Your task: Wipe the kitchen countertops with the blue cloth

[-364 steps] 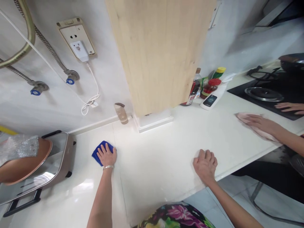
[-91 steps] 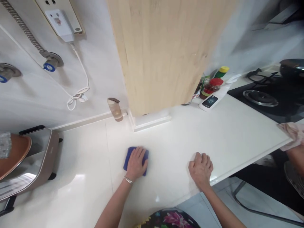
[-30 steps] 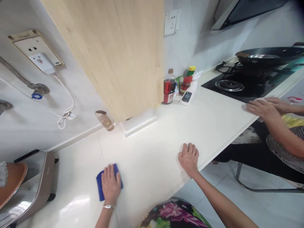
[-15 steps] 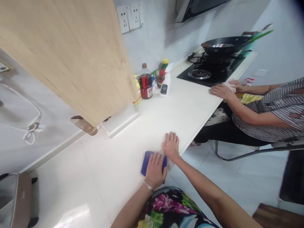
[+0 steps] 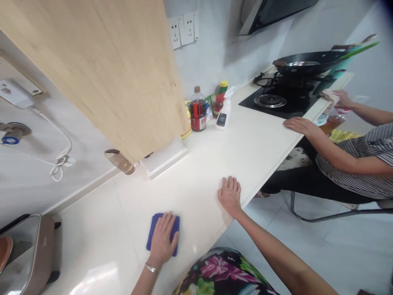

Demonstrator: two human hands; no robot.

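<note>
My left hand (image 5: 163, 239) holds a folded blue cloth (image 5: 152, 232) against the white countertop (image 5: 196, 188). Its fingers stretch over the top of the cloth, and the thumb lies along the right side. A silver bracelet circles that wrist. To the right, near the counter's front edge, my right hand (image 5: 229, 195) rests palm down on the bare surface. Its fingers are a little spread, with nothing held.
A soy sauce bottle (image 5: 198, 110) and a white spray bottle (image 5: 224, 112) stand by the wall. Beyond are a stove (image 5: 276, 102) and a wok (image 5: 307, 65). A seated co-worker (image 5: 353, 164) wipes near it with a cloth. A brown appliance (image 5: 41, 250) sits at left.
My left hand and the blue cloth have slid left, away from my right hand. The view has shifted slightly left. The co-worker's far hand has moved toward the stove's right side.
</note>
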